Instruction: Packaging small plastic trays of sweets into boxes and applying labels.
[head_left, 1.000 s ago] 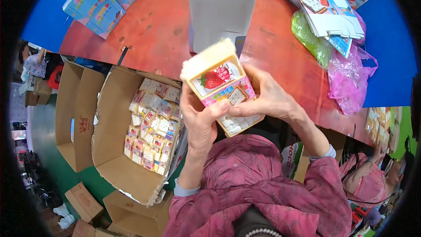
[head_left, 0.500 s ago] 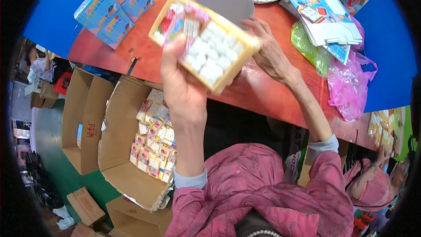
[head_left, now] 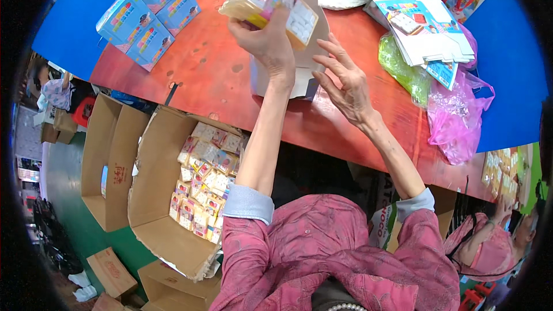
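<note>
At the top centre of the frame, the left hand (head_left: 269,46) is closed around a wrapped package (head_left: 299,22), its thumb laid across the front and its other fingers mostly hidden behind. The package is tilted and somewhat blurred; white pieces show in its lower right part and a reddish picture at its upper left, though the details are hard to make out. It is held up in front of an open carton (head_left: 302,85), pale inside, which covers part of the red tabletop (head_left: 219,83) and runs out of the upper edge; the package and left hand hide much of its interior.

The right hand (head_left: 347,87), just right of the carton, is empty, its fingers loosely spread and apart from the package.

In the upper left stand blue boxes (head_left: 148,20), the topmost near the upper edge. In the upper right, flat printed cartons (head_left: 423,29) partly cover a green bag (head_left: 400,72) and a pink bag (head_left: 455,121). At lower left, a large cardboard box (head_left: 152,190) holds many small packs (head_left: 201,181), the rightmost partly hidden by the left forearm and sleeve. At the right edge, another person (head_left: 487,247) is partly lost in the dark rim.
</note>
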Motion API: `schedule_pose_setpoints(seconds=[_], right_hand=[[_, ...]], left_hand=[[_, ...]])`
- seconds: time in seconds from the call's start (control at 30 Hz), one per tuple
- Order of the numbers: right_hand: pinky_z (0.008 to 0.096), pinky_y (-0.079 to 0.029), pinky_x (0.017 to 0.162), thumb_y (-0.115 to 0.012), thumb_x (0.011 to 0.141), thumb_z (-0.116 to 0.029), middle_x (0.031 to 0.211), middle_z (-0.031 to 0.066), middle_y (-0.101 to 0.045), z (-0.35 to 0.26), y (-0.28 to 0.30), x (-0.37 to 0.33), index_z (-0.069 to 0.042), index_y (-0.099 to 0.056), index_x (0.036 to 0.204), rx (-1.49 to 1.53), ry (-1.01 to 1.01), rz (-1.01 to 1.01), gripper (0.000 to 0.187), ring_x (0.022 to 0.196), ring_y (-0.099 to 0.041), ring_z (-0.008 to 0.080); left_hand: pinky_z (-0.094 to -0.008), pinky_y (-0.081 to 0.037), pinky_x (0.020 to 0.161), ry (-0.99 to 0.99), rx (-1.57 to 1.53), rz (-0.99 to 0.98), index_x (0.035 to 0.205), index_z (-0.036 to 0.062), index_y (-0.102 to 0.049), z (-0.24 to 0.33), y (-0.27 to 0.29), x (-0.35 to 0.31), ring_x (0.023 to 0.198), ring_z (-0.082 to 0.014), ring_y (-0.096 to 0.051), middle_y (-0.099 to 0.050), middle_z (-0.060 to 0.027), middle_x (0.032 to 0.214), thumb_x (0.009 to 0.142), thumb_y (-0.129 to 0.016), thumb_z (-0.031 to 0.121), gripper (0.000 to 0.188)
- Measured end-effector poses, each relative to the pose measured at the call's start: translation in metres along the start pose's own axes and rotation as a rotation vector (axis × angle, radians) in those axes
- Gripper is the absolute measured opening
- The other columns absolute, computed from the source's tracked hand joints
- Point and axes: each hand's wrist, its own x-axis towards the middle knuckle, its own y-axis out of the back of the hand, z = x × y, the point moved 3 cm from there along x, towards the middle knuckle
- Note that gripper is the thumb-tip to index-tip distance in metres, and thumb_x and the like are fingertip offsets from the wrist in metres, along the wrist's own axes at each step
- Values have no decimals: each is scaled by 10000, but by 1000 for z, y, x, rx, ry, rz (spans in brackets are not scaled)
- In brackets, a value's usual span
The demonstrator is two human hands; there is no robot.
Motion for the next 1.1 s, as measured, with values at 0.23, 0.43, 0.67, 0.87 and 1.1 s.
schedule_pose_setpoints(seconds=[0.23,0.43,0.67,0.87,1.1], right_hand=[[426,-416,998,-663,781,-37,1273,121,-518,-5,-12,6,-39,-636,1034,37,46,-13,255,1283,-384,336],[426,-408,1006,-673,779,-48,1264,113,-534,-3,-6,4,-47,-653,1021,32,-38,1,243,1281,-390,323],[429,-402,1008,-667,790,-68,1269,111,-532,-5,-9,9,-50,-664,987,2,-39,-11,197,1288,-382,323],[422,-399,1010,-658,795,-57,1257,112,-540,-2,-6,8,-56,-669,968,6,-23,-41,173,1290,-380,323],[389,-445,966,-615,822,-26,1254,106,-538,7,-1,11,-33,-672,935,49,-6,-56,127,1291,-383,304]], left_hand=[[-306,-461,791,56,567,-147,1089,-24,-433,-13,15,-26,917,-197,-554,-525,-115,1016,628,-730,75,557],[-305,-495,756,298,105,46,1054,-34,-467,-52,27,-19,885,-199,-577,-534,-105,1019,641,-695,14,475],[-354,-571,687,481,-160,309,1104,-51,-468,-96,46,-25,841,-237,-628,-560,-140,1053,701,-605,-85,427],[-432,-533,728,751,-477,316,1165,32,-480,-155,47,-27,941,-302,-598,-580,-111,1070,850,-475,323,428],[-438,-532,732,777,-440,353,1182,38,-473,-151,36,-29,968,-298,-588,-570,-119,1095,889,-461,394,461]])
